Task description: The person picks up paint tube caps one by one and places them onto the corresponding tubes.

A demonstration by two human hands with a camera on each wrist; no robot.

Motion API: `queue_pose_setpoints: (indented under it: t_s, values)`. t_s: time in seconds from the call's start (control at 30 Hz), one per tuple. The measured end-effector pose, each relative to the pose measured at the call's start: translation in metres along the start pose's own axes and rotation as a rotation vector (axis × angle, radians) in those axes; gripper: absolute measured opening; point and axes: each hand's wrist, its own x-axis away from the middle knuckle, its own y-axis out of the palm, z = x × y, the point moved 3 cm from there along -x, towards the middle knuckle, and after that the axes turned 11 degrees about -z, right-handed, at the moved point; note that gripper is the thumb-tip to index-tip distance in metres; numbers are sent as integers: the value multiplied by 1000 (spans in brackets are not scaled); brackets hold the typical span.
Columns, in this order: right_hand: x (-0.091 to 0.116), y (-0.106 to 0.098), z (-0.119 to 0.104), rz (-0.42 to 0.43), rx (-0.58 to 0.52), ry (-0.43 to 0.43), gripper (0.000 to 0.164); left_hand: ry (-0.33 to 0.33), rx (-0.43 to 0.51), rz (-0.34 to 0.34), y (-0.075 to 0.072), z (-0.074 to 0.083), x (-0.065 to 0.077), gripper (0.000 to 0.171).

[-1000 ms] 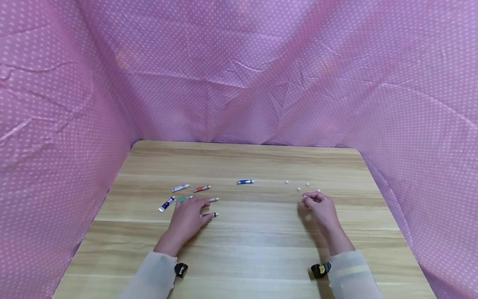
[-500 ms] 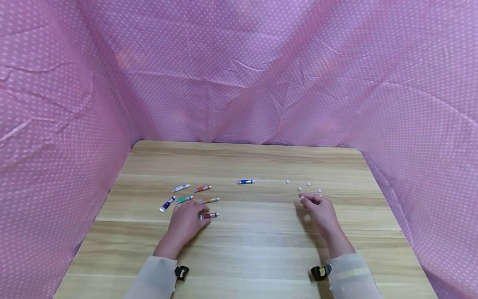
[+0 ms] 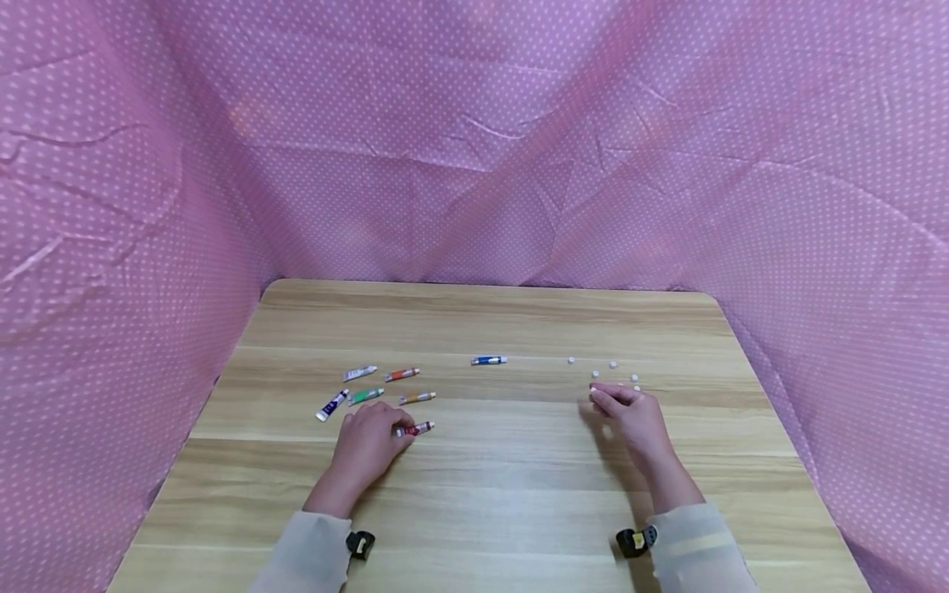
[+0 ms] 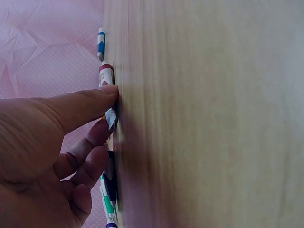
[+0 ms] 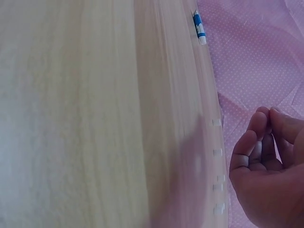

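On tabletop (image 3: 511, 494), at nine o'clock: dark-red paint tube (image 3: 420, 428), pinched between thumb and fingers of left hand (image 3: 368, 439). At three: small white piece (image 3: 593, 390), likewise pinched by right hand (image 3: 639, 418). At twelve, farther: blue paint tube (image 3: 488, 361), laid flat.

Your desk (image 3: 519, 511) reads as light wood or wood-grain laminate: smooth, low sheen, pale glare in the middle between the left and right edges. Pink cloth (image 3: 474, 123) beyond the far, left and right edges: white-dotted, creased, faint satin shine on the folds. Dark red tube (image 3: 424, 428), of those toward the left edge the farthest from the far edge: smooth printed skin, silvery foil-like tail; can't tell metal from plastic on the body. Blue tube (image 3: 488, 360), toward the far edge: smooth, printed. White caps (image 3: 613, 364), toward the far right corner: plastic-looking. Your sleeves (image 3: 697, 552): matt beige cloth. Black wrist units (image 3: 361, 544): hard plastic look.
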Motion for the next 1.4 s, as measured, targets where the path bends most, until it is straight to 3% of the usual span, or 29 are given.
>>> queue_pose_setpoints:
  t_s: [0.47,0.7,1.0,1.4]
  values:
    - [3,5,-13,6,61,-44,42,-9,137,-75,-6,6,-1,6]
    - [2,7,-17,-6,54,-32,41,4,198,-55,-9,10,-1,15]
    - [5,12,-22,-17,51,-41,38,5,355,-56,-10,11,0,23]
    - [15,20,-30,-64,39,-38,35,66,519,36,-4,20,5,22]
